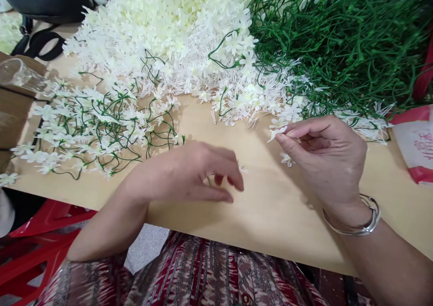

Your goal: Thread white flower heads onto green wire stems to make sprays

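My right hand [328, 157] pinches a small white artificial flower [276, 133] between thumb and forefinger, held above the tabletop. Under that hand a loose white flower [287, 159] lies on the wood. My left hand [203, 173] hovers palm down over the table, thumb and fingers apart, somewhat smeared by motion. A short bit of green stem [209, 181] shows through the gap by its thumb; whether it touches the hand I cannot tell. Left of this hand spreads a tangle of white flowers on green stems [111, 121].
A big heap of white and pale yellow flowers [162, 26] covers the back. Green stems [341, 44] pile up at the right rear. A red and white packet [416, 143] sits at the right edge, a clear plastic cup [20, 74] at the left. Red stools [47, 243] stand below.
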### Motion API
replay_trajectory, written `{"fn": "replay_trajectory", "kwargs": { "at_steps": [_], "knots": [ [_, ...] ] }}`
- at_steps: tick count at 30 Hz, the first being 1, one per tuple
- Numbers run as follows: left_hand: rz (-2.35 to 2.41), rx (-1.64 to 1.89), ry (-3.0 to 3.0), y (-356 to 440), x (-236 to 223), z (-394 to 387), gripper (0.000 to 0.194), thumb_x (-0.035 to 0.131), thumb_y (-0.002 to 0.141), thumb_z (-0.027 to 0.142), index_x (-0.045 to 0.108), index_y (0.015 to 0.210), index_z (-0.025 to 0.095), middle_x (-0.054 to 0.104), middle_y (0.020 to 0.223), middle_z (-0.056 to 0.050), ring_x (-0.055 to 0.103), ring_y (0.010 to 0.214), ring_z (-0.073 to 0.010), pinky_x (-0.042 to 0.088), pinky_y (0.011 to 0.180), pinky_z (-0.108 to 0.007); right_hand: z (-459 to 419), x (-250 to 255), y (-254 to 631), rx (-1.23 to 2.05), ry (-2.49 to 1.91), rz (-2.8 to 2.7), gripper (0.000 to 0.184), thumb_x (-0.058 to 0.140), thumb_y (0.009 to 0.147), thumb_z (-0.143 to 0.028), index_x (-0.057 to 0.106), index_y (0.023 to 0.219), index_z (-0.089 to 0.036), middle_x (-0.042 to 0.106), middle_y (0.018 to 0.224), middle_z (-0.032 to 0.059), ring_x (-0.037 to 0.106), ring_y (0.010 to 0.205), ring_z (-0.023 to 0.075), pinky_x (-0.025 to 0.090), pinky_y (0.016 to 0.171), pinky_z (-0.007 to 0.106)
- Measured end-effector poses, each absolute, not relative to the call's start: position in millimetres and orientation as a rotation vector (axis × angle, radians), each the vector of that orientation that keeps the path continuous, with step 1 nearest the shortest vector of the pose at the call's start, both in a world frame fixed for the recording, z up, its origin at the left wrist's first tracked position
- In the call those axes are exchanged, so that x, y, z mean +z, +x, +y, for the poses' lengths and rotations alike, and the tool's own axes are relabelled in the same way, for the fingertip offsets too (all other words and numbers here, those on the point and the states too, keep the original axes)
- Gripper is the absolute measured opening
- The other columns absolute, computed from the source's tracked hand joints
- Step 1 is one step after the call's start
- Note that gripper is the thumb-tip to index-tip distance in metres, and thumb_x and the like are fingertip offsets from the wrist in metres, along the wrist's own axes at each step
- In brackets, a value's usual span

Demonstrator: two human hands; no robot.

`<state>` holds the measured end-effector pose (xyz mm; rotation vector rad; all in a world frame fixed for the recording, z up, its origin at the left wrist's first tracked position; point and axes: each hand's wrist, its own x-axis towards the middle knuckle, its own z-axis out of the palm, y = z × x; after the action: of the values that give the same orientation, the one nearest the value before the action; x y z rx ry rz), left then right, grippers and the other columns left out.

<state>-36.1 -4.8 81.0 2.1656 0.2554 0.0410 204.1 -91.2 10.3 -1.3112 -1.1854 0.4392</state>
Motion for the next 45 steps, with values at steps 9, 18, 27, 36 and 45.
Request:
{"fn": "replay_trajectory", "kwargs": {
  "at_steps": [9, 18, 27, 36, 45],
  "knots": [
    [0.340, -0.090, 2.668, -48.7, 51.0, -43.5, 0.028, 0.063, 0.106, 0.015, 0.062, 0.079, 0.019, 0.068, 0.087, -0.001, 0.061, 0.083, -0.0174, 0.044, 0.080, -0.032, -92.7, 15.0, 209.4, 0.647, -1.388, -1.141, 0.023, 0.090, 0.079, -0.022, 0.070, 0.088, -0.029, 0.074, 0.081, -0.0020, 0.067, 0.069, 0.0167, 0.054, 0.056, 0.030],
    [0.408, 0.130, 2.703, -34.6, 29.5, -29.3, 0.022, 0.052, 0.114, 0.028, 0.068, 0.101, 0.019, 0.074, 0.102, -0.003, 0.063, 0.098, -0.0190, 0.040, 0.086, -0.034, -90.3, 16.4, 206.9, 0.801, -1.402, -0.999, 0.023, 0.090, 0.074, -0.023, 0.072, 0.086, -0.028, 0.074, 0.078, -0.0028, 0.069, 0.069, 0.0146, 0.061, 0.063, 0.028],
    [0.485, 0.298, 2.840, -15.2, 10.9, -24.9, 0.023, 0.055, 0.112, 0.037, 0.070, 0.108, 0.020, 0.075, 0.116, -0.006, 0.061, 0.107, -0.0224, 0.037, 0.091, -0.037, -90.7, 6.3, 211.8, 0.749, -1.365, -1.065, 0.021, 0.091, 0.079, -0.024, 0.071, 0.085, -0.029, 0.074, 0.076, 0.0004, 0.067, 0.062, 0.0191, 0.057, 0.055, 0.033],
    [0.567, 0.527, 2.770, -7.3, 3.4, -22.6, 0.024, 0.049, 0.115, 0.034, 0.066, 0.104, 0.021, 0.077, 0.119, -0.007, 0.066, 0.110, -0.0225, 0.038, 0.098, -0.041, -93.4, 12.5, 210.3, 0.664, -1.424, -1.075, 0.020, 0.090, 0.079, -0.022, 0.073, 0.086, -0.028, 0.075, 0.078, -0.0001, 0.066, 0.062, 0.0166, 0.053, 0.052, 0.030],
    [0.708, 0.945, 2.332, -11.6, 5.6, -17.1, 0.016, 0.061, 0.110, 0.037, 0.067, 0.107, 0.022, 0.080, 0.095, -0.004, 0.074, 0.088, -0.0173, 0.053, 0.088, -0.035, -96.8, 17.5, 204.9, 0.753, -1.298, -1.261, 0.021, 0.085, 0.078, -0.014, 0.072, 0.086, -0.028, 0.077, 0.081, -0.0035, 0.075, 0.076, 0.0171, 0.063, 0.070, 0.031]
  ]
}}
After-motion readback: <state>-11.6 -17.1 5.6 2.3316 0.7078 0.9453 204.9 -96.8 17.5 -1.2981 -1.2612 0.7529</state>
